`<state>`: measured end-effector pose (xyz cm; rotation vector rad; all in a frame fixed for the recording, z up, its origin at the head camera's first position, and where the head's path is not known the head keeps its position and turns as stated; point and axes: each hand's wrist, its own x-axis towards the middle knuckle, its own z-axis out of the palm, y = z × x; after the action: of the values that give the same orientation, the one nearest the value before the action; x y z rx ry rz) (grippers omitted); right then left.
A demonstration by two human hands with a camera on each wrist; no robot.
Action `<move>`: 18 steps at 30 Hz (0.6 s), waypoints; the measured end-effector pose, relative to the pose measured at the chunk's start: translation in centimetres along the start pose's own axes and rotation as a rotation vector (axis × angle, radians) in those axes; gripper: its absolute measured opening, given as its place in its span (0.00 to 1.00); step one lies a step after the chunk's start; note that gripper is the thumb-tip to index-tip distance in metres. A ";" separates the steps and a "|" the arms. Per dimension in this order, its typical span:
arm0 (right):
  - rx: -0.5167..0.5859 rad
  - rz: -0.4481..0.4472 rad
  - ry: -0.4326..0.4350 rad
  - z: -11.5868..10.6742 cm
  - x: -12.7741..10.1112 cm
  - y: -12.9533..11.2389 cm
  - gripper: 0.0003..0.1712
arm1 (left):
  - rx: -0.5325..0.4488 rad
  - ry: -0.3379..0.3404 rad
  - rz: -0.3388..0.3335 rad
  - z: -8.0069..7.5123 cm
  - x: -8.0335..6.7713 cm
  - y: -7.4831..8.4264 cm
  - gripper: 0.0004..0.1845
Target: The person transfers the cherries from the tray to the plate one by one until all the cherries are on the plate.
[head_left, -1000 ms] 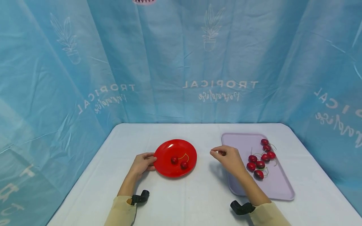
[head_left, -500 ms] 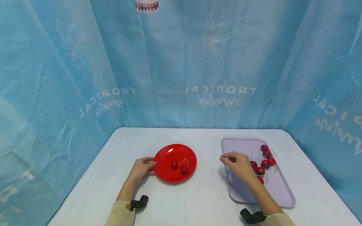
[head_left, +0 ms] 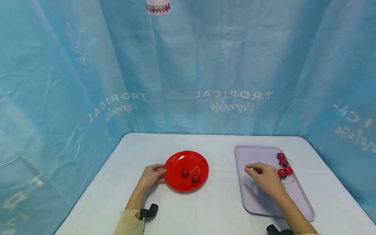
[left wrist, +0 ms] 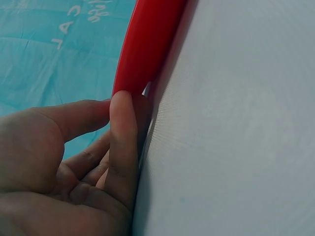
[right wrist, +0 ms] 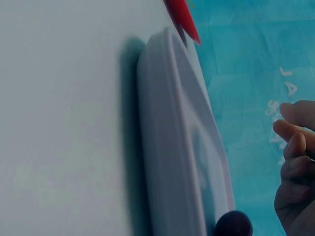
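Observation:
At the left side of the red plate (head_left: pixel 176 160), my left hand (head_left: pixel 151 176) pinches the rim between thumb and fingers. The left wrist view shows the thumb above the plate's edge (left wrist: pixel 142 54) and fingers below it. Two red cherries (head_left: pixel 195 178) with stems lie on the plate. My right hand (head_left: pixel 265 179) is over the lilac tray (head_left: pixel 252 202), fingers loosely bent and thumb near the index finger. Nothing shows between those fingertips in the right wrist view. Several cherries (head_left: pixel 288 170) lie along the tray's right side, some hidden behind this hand.
A white cloth covers the table (head_left: pixel 217 195). White table surface separates the plate from the tray. Blue curtains (head_left: pixel 188 65) with printed lettering hang behind and at both sides. In the right wrist view, one dark cherry (right wrist: pixel 234 225) shows by the tray wall (right wrist: pixel 172 147).
My right hand has moved right, from beside the tray's left edge to over the tray, covering some cherries. My left hand keeps its hold on the plate. The head view has shifted slightly.

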<state>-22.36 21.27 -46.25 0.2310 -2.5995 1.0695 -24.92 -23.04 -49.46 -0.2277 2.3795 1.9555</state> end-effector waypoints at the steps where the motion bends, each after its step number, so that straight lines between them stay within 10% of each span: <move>1: -0.009 0.000 0.004 -0.2 0.0 0.2 0.16 | 0.003 -0.001 0.001 0.1 0.1 0.0 0.22; 18: -0.035 0.137 0.004 -3.9 -0.8 3.0 0.23 | 0.002 0.002 -0.006 0.4 -0.1 -0.1 0.22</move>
<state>-21.53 26.17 -45.85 0.0425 -2.6600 1.0669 -24.84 -22.68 -49.58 -0.2365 2.3793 1.9509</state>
